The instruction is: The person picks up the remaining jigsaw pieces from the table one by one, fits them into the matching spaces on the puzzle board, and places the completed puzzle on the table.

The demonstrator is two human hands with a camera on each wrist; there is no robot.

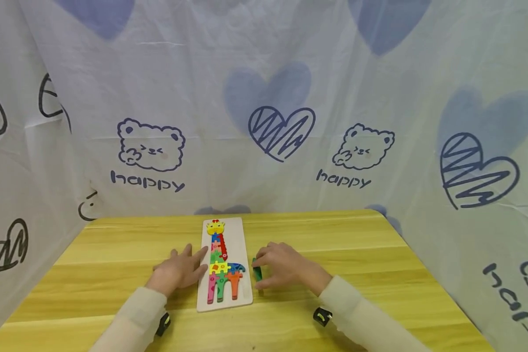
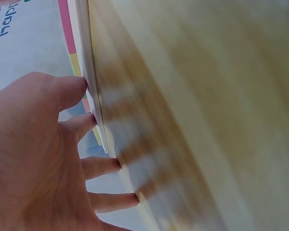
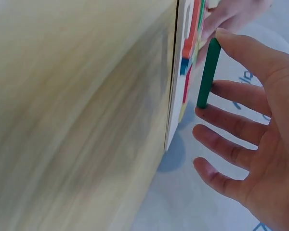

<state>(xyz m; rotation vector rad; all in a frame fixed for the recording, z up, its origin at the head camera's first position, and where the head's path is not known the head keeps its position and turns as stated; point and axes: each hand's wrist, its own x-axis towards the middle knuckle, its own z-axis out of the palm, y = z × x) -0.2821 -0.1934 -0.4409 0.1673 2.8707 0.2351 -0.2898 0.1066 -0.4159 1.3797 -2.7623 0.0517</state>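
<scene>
A white puzzle board (image 1: 235,239) lies on the table, bearing a giraffe (image 1: 219,268) of many-coloured interlocking pieces with a yellow head at the far end. My left hand (image 1: 176,271) is at the board's left side, fingers spread. In the left wrist view its thumb (image 2: 70,91) and index finger touch the board's edge. Just right of the board, my right hand (image 1: 286,266) pinches a green puzzle piece (image 3: 209,72) between thumb and fingers, seen edge-on and held above the table. A shallow slot (image 3: 188,21) shows in the board near the giraffe's legs.
The wooden table (image 1: 356,254) reaches back to a hanging white cloth (image 1: 215,186) printed with hearts and bears. Cloth also hangs at the left and right sides. A small black device (image 1: 322,316) is on the right wrist, another (image 1: 163,323) on the left.
</scene>
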